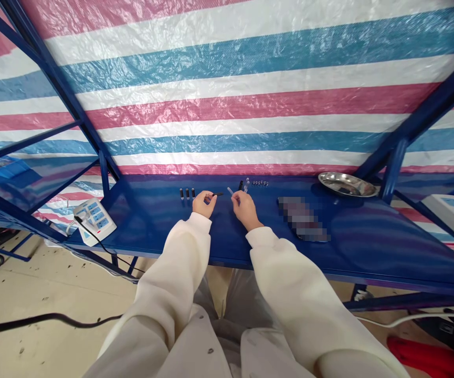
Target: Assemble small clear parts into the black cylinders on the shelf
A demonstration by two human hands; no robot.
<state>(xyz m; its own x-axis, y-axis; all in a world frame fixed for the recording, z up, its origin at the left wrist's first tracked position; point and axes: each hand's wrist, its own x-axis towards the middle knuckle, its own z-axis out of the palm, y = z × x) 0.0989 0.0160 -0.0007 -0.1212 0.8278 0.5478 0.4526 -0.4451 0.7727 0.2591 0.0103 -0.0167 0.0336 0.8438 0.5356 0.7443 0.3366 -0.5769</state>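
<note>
My left hand [204, 203] is closed in a pinch on a small black tube [218, 194], which points right. Facing it, my right hand [244, 207] pinches a small clear, whitish tube [230, 190] that tilts up to the left. The two pieces are apart, with a short gap of blue tabletop between them. Left of my left hand, a row of 3 black tubes with pale tops [187, 193] stands on the table. Just beyond my right hand are another black piece [241, 185] and some clear pieces [246, 184], partly covered by the fingers.
Several small shiny metal parts [260, 184] line up at the back. An oval steel dish [347, 185] sits at the back right, and a blurred-out dark flat object [302, 219] lies nearer. A white power strip [95, 220] with a black cord is at the left end of the blue table [368, 236].
</note>
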